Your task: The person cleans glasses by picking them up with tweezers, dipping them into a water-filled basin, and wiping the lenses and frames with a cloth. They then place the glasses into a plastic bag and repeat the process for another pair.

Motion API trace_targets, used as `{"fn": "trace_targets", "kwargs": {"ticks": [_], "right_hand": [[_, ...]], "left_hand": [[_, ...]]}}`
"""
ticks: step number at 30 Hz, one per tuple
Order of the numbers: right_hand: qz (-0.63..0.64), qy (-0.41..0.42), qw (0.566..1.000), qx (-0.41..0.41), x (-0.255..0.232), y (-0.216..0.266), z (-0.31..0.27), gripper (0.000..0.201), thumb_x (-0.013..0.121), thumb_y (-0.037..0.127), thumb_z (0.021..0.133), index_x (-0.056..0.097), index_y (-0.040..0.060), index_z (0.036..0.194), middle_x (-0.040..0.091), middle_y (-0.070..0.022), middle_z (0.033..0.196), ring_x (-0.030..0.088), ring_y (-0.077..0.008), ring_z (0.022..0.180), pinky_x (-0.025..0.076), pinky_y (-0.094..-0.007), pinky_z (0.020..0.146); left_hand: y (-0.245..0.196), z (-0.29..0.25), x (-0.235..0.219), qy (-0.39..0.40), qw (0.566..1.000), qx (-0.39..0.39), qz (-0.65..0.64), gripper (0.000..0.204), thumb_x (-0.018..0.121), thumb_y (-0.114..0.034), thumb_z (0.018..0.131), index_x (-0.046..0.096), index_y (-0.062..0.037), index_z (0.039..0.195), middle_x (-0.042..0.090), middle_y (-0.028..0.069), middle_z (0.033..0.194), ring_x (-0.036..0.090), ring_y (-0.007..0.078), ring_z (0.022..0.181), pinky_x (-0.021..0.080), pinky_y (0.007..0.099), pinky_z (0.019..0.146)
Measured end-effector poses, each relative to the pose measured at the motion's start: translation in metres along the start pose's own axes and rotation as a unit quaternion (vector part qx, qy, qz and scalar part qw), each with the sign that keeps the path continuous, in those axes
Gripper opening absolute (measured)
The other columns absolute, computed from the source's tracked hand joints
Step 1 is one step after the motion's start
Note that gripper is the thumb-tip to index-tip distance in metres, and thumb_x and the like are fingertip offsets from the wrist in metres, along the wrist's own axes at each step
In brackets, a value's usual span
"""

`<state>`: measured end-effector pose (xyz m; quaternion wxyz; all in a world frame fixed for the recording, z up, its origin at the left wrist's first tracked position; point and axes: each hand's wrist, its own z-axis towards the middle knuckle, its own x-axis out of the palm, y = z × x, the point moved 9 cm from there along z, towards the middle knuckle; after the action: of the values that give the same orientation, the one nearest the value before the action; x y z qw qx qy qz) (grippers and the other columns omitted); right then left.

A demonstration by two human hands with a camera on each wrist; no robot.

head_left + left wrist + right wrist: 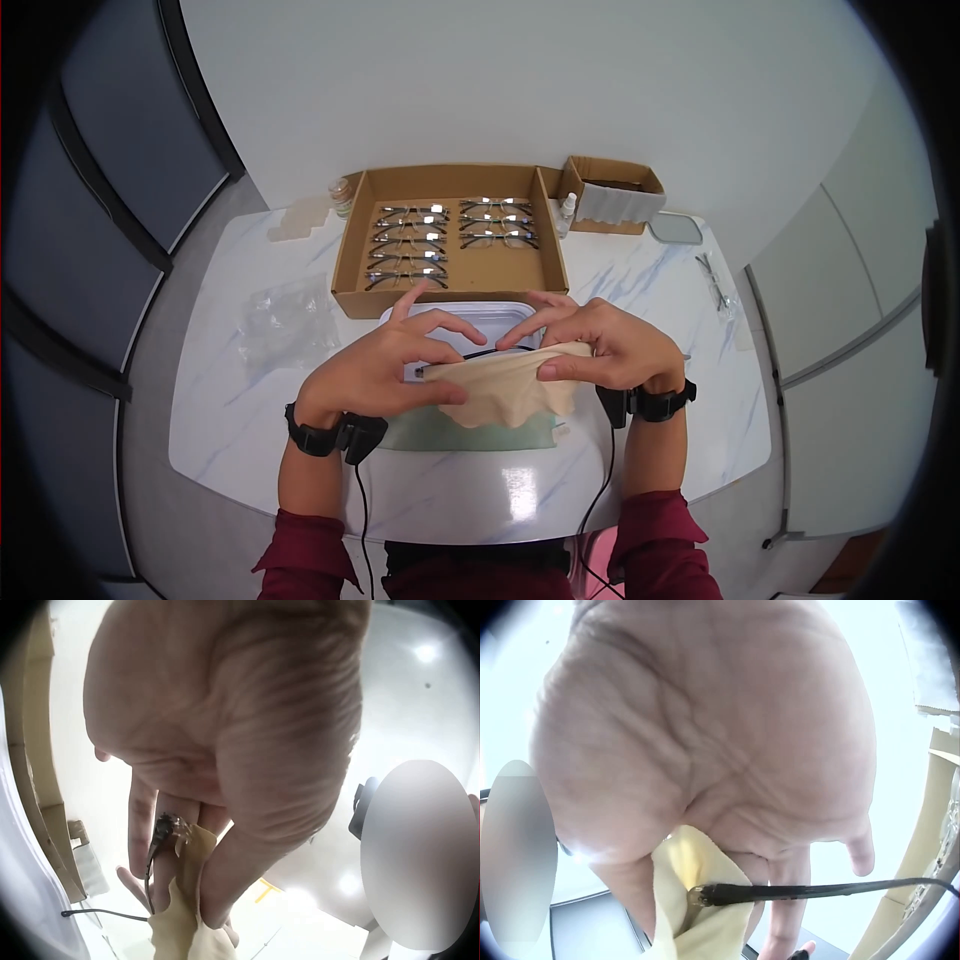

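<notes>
Both hands hold a cream cleaning cloth (510,392) wrapped over a pair of eyeglasses above the front of the table. My left hand (370,365) pinches the cloth's left end between thumb and fingers; in the left wrist view a dark temple arm (152,859) and hinge show beside the cloth. On the other side, my right hand (630,345) pinches the cloth with its thumb in front. A dark temple arm (810,891) sticks out from the cloth in the right wrist view. Folds of cloth and the fingers hide the lenses.
Behind the hands stand a white plastic tray (460,312) and a cardboard box (500,275) with rows of eyeglasses. A green mat (470,437) lies below the cloth. Around them are a clear plastic bag (285,325), spray bottle (567,214), smaller carton (608,222) and grey dish (677,229).
</notes>
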<state>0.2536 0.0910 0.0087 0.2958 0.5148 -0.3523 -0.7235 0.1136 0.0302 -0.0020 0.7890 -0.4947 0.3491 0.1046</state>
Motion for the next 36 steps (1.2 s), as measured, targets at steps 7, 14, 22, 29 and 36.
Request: {"fn": "trace_targets", "kwargs": {"ticks": [7,14,22,29,36], "right_hand": [[-0.076,-0.007,0.997,0.017,0.007,0.002,0.007,0.022,0.07,0.023,0.089,0.07,0.0017,0.085,0.07,-0.0116,0.115,0.065,-0.0283,0.109,0.021,-0.0586,0.118],[-0.202,-0.017,0.977,0.066,0.027,-0.008,0.018,0.023,0.068,0.025,0.091,0.073,0.0035,0.097,0.071,-0.013,0.106,0.065,-0.0289,0.107,0.02,-0.0589,0.118],[-0.014,-0.029,0.999,0.03,-0.001,0.001,0.002,0.022,0.063,0.021,0.096,0.073,0.0046,0.105,0.07,-0.0114,0.116,0.066,-0.0269,0.111,0.018,-0.0604,0.118],[-0.002,0.014,0.999,-0.031,0.002,0.001,-0.002,0.019,0.066,0.018,0.093,0.072,0.0013,0.098,0.068,-0.012,0.122,0.063,-0.0279,0.114,0.018,-0.0608,0.118],[-0.097,-0.013,0.995,0.011,0.015,0.008,0.01,0.021,0.069,0.022,0.09,0.069,0.0012,0.093,0.07,-0.01,0.105,0.065,-0.0277,0.103,0.023,-0.0544,0.118]], "left_hand": [[-0.003,0.002,-0.006,-0.024,1.0,0.0,0.003,0.012,0.082,-0.017,0.074,0.075,-0.0087,0.071,0.074,0.009,0.108,0.065,0.0203,0.113,0.002,0.0634,0.119],[-0.007,0.007,0.0,-0.054,0.996,0.018,0.063,0.015,0.073,-0.015,0.083,0.07,-0.0081,0.07,0.073,0.0035,0.107,0.065,0.0176,0.108,0.003,0.0622,0.12],[-0.002,0.002,-0.012,-0.064,0.998,0.009,-0.022,0.014,0.072,-0.012,0.084,0.071,-0.0078,0.07,0.073,0.0087,0.106,0.064,0.0212,0.113,0.001,0.0647,0.118],[0.001,-0.003,-0.006,-0.006,0.997,-0.021,-0.07,0.007,0.077,-0.014,0.08,0.076,-0.0077,0.079,0.072,0.0095,0.111,0.062,0.0218,0.116,0.0,0.063,0.119],[-0.001,0.002,-0.004,-0.042,0.998,0.007,0.04,0.014,0.085,-0.015,0.071,0.075,-0.009,0.077,0.07,0.0012,0.092,0.064,0.0158,0.099,0.009,0.0601,0.12]]}}
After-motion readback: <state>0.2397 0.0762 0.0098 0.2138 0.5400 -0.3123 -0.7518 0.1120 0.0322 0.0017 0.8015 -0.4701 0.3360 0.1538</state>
